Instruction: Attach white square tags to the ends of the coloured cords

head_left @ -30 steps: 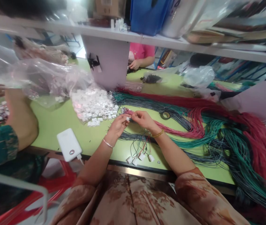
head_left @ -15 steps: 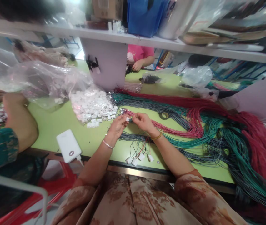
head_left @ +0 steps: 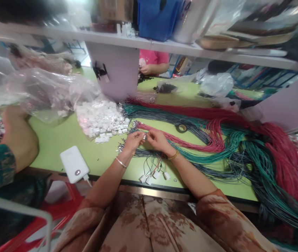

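Observation:
My left hand (head_left: 134, 142) pinches a small white connector (head_left: 144, 137) between its fingertips. Close against it on the right, my right hand (head_left: 157, 140) has its fingers pressed together; what they hold is too small to make out. Behind and beside the hands run bundles of red wires (head_left: 191, 142), green wires (head_left: 209, 159) and dark wires (head_left: 149, 153). Several wired white connectors (head_left: 156, 174) lie near the table's front edge. A heap of loose white connectors (head_left: 100, 117) rests to the left, partly in a clear bag.
A white power bank (head_left: 74, 164) with a cable lies at the front left of the green table (head_left: 50, 140). Black tape (head_left: 181, 128) sits among the wires. Another person's arm (head_left: 20, 136) rests at far left. A shelf (head_left: 91, 37) crosses above; a person in pink (head_left: 159, 63) sits beyond.
The fingers of both hands have drawn closer together around the small connector. The whole view has shifted slightly, so the table's things appear a little further left.

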The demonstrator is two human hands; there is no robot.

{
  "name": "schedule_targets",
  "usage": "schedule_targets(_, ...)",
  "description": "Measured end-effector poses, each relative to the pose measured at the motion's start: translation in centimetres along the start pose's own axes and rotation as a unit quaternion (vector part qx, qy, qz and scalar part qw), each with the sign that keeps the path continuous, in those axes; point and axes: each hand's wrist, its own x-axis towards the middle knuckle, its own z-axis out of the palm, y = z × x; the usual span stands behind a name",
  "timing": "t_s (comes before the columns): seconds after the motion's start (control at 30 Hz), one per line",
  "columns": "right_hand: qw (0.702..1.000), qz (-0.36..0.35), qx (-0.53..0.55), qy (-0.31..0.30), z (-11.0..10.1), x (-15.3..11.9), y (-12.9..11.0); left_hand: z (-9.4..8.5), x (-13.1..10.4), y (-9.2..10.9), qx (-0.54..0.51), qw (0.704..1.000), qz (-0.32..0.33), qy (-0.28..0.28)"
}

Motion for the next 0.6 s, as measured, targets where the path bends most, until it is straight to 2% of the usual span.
schedule_targets(0.17,0.983,-0.062,-0.143,0.093,-0.2,-3.5,-0.7,-0.2,0.1,-0.1,0.019,1.000,-0.002,0.022)
schedule_targets(0.27,0.968,-0.116,-0.219,0.026,0.6,-6.0,-0.2,-0.2,0.1,-0.2,0.024,0.999,-0.004,0.032)
schedule_targets(0.37,0.959,-0.116,-0.256,-0.037,0.5,-7.3,1.2,0.5,-0.3,-0.9,0.051,0.998,0.015,0.026)
schedule_targets(0.47,0.958,-0.135,-0.244,-0.066,-1.2,-7.5,3.2,1.7,-1.0,-2.2,0.092,0.994,0.048,0.020)
schedule_targets(0.6,0.957,-0.187,-0.201,-0.093,-4.0,-7.4,5.8,3.5,-1.7,-4.0,0.155,0.983,0.083,-0.042)
